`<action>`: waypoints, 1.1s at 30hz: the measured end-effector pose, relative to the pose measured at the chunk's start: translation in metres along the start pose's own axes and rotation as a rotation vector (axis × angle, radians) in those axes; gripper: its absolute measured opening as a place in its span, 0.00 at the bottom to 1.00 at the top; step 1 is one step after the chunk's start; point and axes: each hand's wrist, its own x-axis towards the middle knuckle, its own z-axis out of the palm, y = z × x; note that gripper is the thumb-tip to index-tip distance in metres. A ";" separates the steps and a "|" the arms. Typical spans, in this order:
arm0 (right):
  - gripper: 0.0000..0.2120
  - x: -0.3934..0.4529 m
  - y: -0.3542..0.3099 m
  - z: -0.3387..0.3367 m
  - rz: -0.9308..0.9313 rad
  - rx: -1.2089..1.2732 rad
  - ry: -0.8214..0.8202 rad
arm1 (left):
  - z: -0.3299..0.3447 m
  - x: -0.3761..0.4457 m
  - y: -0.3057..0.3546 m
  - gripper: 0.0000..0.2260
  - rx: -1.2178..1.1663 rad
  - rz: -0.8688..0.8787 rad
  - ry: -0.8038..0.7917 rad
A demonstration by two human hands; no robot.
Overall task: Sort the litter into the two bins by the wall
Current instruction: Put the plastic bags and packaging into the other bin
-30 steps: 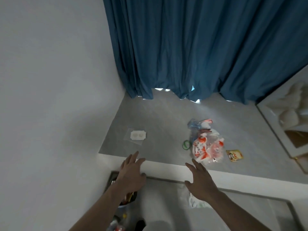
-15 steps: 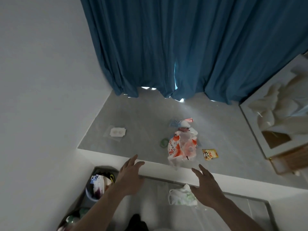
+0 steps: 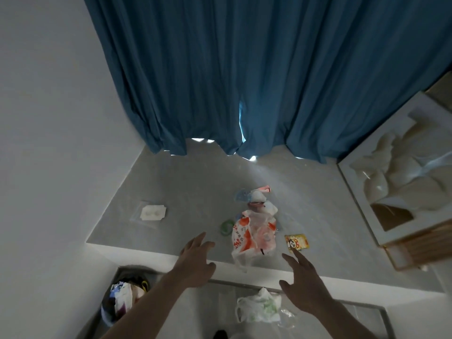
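Both hands have moved forward over the ledge edge since half a second ago; view shifted right, litter now closer to them. Left hand [image 3: 195,261] hovers above the white ledge [image 3: 156,255] rim, fingers spread and relaxed, holding nothing. Right hand [image 3: 302,281] likewise flat, fingers straight, empty, fingertips just short of the yellow snack packet [image 3: 296,241]. Orange-and-white plastic bag [image 3: 253,234] lies on the grey platform between the two hands, one handle drooping over the ledge. Green ring [image 3: 226,227] touching the bag's left side. Behind the bag a small pile of crumpled wrappers [image 3: 254,195], blue, white and pink. White blister insert [image 3: 153,212] on clear film sits well apart to the left, near the wall. Below the ledge, bin [image 3: 108,319] at lower left, already holding litter. White-green plastic bag [image 3: 260,309] on the floor under the right hand. Second bin not clearly visible. Blue curtain [image 3: 244,74] behind.
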 end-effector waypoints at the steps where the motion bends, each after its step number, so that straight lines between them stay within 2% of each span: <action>1: 0.36 0.006 0.003 -0.006 0.007 0.000 0.007 | -0.002 0.009 0.006 0.29 0.003 0.009 -0.008; 10: 0.36 0.056 0.037 -0.033 0.054 -0.003 -0.033 | 0.007 0.079 0.050 0.29 -0.026 0.007 -0.118; 16: 0.36 0.104 0.071 -0.053 0.003 -0.064 -0.145 | 0.050 0.124 0.068 0.30 -0.180 -0.186 -0.186; 20: 0.35 0.144 0.108 -0.081 -0.059 -0.112 -0.203 | 0.095 0.153 0.084 0.25 -0.287 -0.349 -0.179; 25: 0.34 0.182 0.162 -0.112 -0.143 -0.195 -0.268 | 0.136 0.164 0.122 0.22 -0.305 -0.535 -0.166; 28: 0.34 0.206 0.186 -0.124 -0.172 -0.256 -0.320 | 0.154 0.177 0.135 0.23 -0.322 -0.580 -0.115; 33: 0.35 0.242 0.200 -0.115 -0.127 -0.265 -0.396 | 0.170 0.193 0.139 0.25 -0.325 -0.601 -0.151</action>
